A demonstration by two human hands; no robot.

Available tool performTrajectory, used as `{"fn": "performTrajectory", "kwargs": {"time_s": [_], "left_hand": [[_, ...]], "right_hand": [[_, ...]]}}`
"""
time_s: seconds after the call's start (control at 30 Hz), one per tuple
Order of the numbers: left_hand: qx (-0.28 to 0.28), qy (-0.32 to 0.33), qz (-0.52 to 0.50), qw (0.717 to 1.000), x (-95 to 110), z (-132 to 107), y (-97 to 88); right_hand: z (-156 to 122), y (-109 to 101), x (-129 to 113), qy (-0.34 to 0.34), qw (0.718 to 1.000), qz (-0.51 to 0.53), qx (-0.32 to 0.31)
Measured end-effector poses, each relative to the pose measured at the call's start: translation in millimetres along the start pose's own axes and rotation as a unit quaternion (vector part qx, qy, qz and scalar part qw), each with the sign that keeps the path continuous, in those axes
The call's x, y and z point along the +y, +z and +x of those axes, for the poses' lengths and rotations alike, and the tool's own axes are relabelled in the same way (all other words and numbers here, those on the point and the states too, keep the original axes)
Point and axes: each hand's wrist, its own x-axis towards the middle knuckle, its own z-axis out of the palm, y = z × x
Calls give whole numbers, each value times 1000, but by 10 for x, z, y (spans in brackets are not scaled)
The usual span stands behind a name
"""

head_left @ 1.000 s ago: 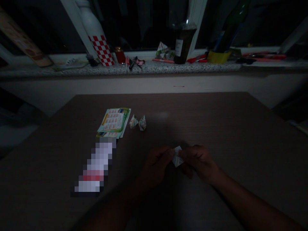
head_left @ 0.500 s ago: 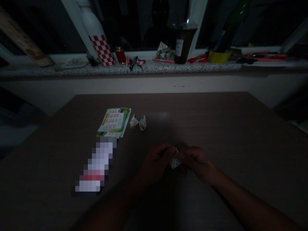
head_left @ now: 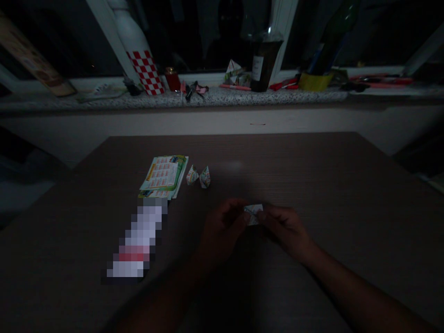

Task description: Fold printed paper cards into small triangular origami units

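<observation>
A small folded piece of printed paper (head_left: pixel 255 210) is held between my two hands, above the dark wooden table (head_left: pixel 312 171). My left hand (head_left: pixel 224 226) pinches its left side, thumb on the near face. On the right side, my right hand (head_left: pixel 284 226) grips it between thumb and fingers. The fingers behind the paper are partly hidden. Farther off, two small folded paper pieces (head_left: pixel 205 177) stand close together on the table. To their left lies a stack of printed paper sheets (head_left: pixel 163 175).
A pixelated, elongated object (head_left: pixel 138 240) lies left of my hands. Behind the table, a granite windowsill (head_left: pixel 215 97) carries a red-and-white checkered bottle (head_left: pixel 147 71), a small red jar (head_left: pixel 172 79), a dark-filled cup (head_left: pixel 265 64) and a green bottle (head_left: pixel 335 37).
Between my hands the folded paper has turned from a pointed, diamond-like outline to a wider, flatter one. My left hand has shifted slightly left and its grip has changed.
</observation>
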Motion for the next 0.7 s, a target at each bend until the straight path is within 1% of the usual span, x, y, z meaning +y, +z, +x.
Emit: {"fn": "performTrajectory", "kwargs": {"time_s": [0.1, 0.2, 0.27, 0.4, 0.53, 0.63, 0.7], "left_hand": [[-6, 61, 72, 996, 38, 16, -37], [-52, 102, 101, 988, 42, 23, -54], [-68, 100, 116, 986, 23, 23, -54], [-41, 66, 133, 988, -3, 25, -48], [-54, 92, 141, 984, 25, 30, -49], [-47, 113, 146, 982, 43, 30, -49], [-39, 117, 153, 981, 44, 31, -45]], "right_hand": [[-2, -17, 25, -8, 997, -67, -43], [6, -24, 25, -29, 994, -92, -46], [13, -29, 5, -54, 993, -95, -40], [15, -45, -41, -84, 990, -113, -22], [5, -53, -48, -90, 989, -113, -24], [0, -49, -40, -83, 989, -119, -14], [-3, -45, -37, -81, 989, -125, -18]]}}
